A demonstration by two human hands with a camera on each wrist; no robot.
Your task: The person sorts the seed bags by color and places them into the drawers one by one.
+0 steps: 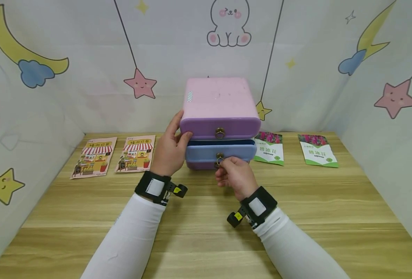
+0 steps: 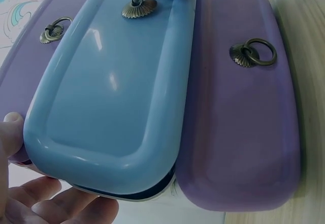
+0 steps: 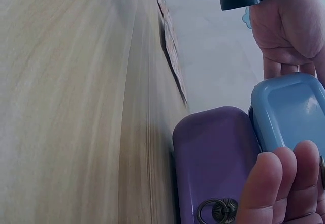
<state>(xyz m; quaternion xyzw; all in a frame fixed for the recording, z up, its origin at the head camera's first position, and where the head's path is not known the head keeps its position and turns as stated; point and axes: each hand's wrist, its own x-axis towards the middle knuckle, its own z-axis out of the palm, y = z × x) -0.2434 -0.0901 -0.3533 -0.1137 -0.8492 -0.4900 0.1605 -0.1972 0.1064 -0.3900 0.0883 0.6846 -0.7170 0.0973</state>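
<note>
A small drawer cabinet [image 1: 220, 97] with a pink top stands at the back middle of the table. Its blue middle drawer [image 1: 200, 154] is pulled out a little, with a dark gap along its upper edge in the head view. The purple upper drawer [image 2: 28, 82] and purple lower drawer [image 2: 244, 127] sit behind its front. My left hand [image 1: 170, 152] grips the cabinet's left side, thumb on the upper drawer's front corner, fingers along the side. Thumb and index finger of my right hand [image 1: 239, 175] pinch the blue drawer's brass ring pull [image 1: 220, 160]; its other fingers [image 3: 264, 183] are loosely bent.
Two pink illustrated packets [image 1: 95, 157] [image 1: 135, 154] lie left of the cabinet. On the right lie two green-and-white packets [image 1: 269, 149] [image 1: 318, 151] with pink flowers. A printed cloth wall [image 1: 178, 50] closes off the back and sides of the wooden table [image 1: 199, 240].
</note>
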